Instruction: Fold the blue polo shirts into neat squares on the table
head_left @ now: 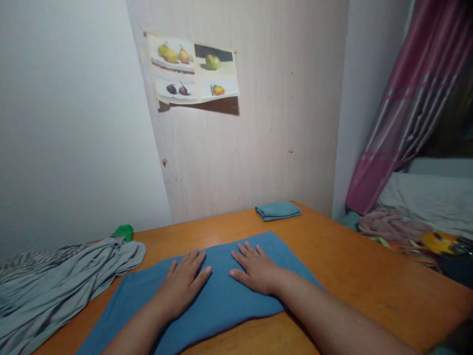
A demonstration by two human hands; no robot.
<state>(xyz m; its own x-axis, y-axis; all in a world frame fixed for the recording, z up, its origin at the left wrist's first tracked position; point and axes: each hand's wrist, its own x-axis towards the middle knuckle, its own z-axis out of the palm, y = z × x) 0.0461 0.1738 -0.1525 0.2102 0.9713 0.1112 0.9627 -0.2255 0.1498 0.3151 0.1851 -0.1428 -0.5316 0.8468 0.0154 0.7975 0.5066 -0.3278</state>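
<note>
A blue cloth (218, 296) lies spread on the orange-brown wooden table (354, 276), mostly flat. My left hand (186, 276) rests palm down on its left-middle part, thumb apart from the fingers. Further right, my right hand (254, 268) also lies flat on the fabric, its fingers spread. Neither hand grips the cloth. Both forearms cover parts of it, and its lower left corner runs out of view at the bottom.
Rumpled grey fabric (74, 286) is heaped at the left, with a green item (124, 231) behind it. A folded teal cloth (279, 210) lies near the table's back edge. Fruit pictures (194, 69) hang on the wall. A pink curtain (399, 118) hangs at right.
</note>
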